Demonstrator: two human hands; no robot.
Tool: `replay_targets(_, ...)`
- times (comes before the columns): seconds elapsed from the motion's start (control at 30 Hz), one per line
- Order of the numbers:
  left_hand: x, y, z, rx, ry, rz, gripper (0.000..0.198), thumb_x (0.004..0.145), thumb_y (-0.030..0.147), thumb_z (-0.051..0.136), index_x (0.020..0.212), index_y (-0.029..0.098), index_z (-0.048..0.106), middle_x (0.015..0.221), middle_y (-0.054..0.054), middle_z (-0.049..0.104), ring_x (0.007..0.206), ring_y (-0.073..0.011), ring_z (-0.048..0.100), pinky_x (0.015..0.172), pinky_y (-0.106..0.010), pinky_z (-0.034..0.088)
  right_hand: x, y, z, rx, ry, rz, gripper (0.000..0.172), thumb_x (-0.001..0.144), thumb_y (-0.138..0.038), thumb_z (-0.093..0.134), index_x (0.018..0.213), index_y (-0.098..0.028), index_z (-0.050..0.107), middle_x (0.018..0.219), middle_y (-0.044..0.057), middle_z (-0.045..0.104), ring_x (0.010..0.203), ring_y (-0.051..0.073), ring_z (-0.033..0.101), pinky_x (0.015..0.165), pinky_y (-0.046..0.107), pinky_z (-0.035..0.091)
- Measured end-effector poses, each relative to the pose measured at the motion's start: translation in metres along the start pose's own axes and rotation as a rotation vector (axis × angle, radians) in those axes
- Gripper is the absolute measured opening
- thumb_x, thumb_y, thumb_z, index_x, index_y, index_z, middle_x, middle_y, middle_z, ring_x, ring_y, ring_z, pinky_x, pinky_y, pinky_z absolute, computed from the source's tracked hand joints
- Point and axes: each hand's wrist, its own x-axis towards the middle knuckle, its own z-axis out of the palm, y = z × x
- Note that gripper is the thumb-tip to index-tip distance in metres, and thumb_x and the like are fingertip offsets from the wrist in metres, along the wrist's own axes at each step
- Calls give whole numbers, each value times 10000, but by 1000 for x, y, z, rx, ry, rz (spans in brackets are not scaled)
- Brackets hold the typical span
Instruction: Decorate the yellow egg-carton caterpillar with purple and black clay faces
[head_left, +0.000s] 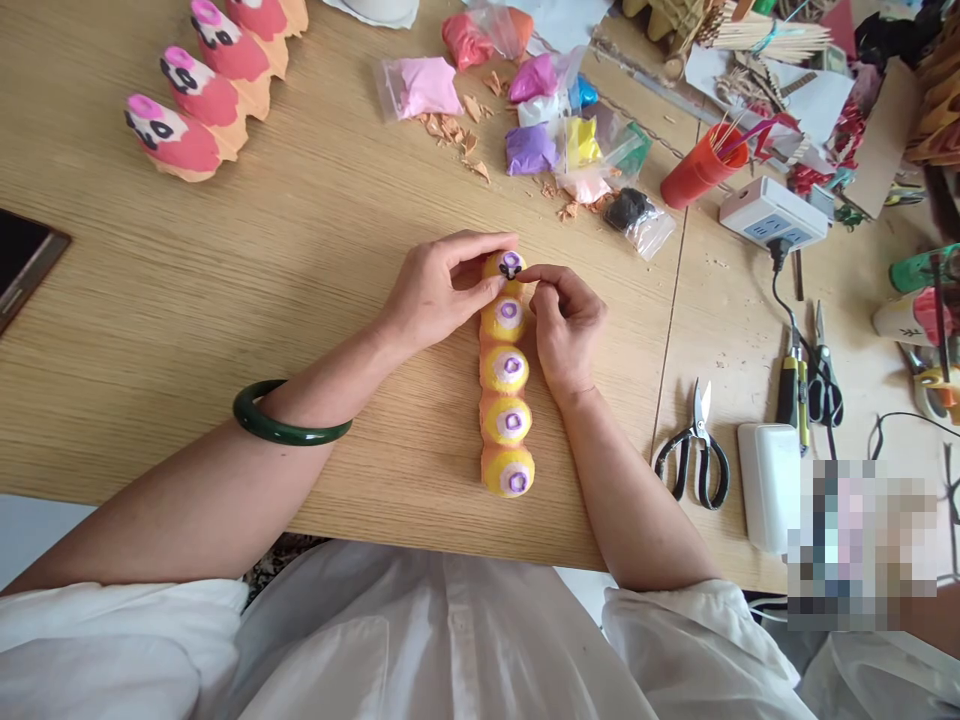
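A strip of egg carton cups [504, 370] lies lengthwise on the table in front of me. Its yellow domes carry pale discs with purple rings. My left hand [442, 290] is closed around the farthest cup, thumb on the near side and fingers along the far edge. On that cup's face sit small black clay pieces [510, 271] below a purple ring. The index fingertip of my right hand [566, 325] touches the black pieces from the right. Its other fingers are curled in, and whether they hold anything is hidden.
Bags of coloured clay [532, 150] and orange scraps lie beyond the strip. Red painted cups [172, 140] stand far left, near a phone [30, 265]. To the right are scissors [697, 450], a white case [769, 485], a power strip [772, 212] and a red cup [705, 165].
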Motion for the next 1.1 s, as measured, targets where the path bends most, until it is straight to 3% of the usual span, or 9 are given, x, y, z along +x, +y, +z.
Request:
replay_targets(0.13, 0, -3, 0, -57, 5, 17, 407, 921, 235, 748, 1327, 245, 773, 1371, -55, 765, 1282, -283, 729, 1209, -476, 569, 1, -1, 0, -18, 27, -11, 214, 942, -289, 555, 830, -217, 722, 703, -27, 677, 555, 109, 489, 563, 283, 403)
replay_targets(0.4, 1, -10, 0, -123, 18, 38, 404, 897, 183, 762, 1295, 242, 786, 1329, -47, 783, 1258, -276, 746, 1188, -478, 587, 0, -4, 0, -81, -24, 8, 226, 937, -240, 530, 829, -218, 727, 690, -14, 656, 605, 137, 572, 606, 298, 488)
replay_targets(0.7, 2, -9, -1, -105, 18, 29, 346, 888, 223, 788, 1233, 242, 804, 1305, -39, 786, 1249, -282, 742, 1191, -485, 586, -1, -4, 0, -30, -21, -1, 245, 931, -214, 522, 880, -200, 761, 736, -13, 668, 606, 117, 554, 609, 288, 460)
replay_targets(0.87, 2, -7, -1, -93, 22, 13, 311, 882, 243, 807, 1193, 242, 811, 1276, -39, 791, 1235, -285, 743, 1192, -504, 584, -1, -3, 0, -28, -15, -23, 222, 967, -211, 531, 892, -211, 740, 696, -24, 607, 582, 115, 517, 605, 294, 444)
replay_targets(1.1, 0, -7, -2, -60, 2, 30, 377, 907, 224, 739, 1281, 243, 786, 1344, -44, 773, 1263, -269, 732, 1183, -466, 589, 3, 4, -3, -24, 36, 20, 207, 1038, -283, 521, 913, -225, 676, 655, -48, 468, 555, 107, 424, 561, 278, 371)
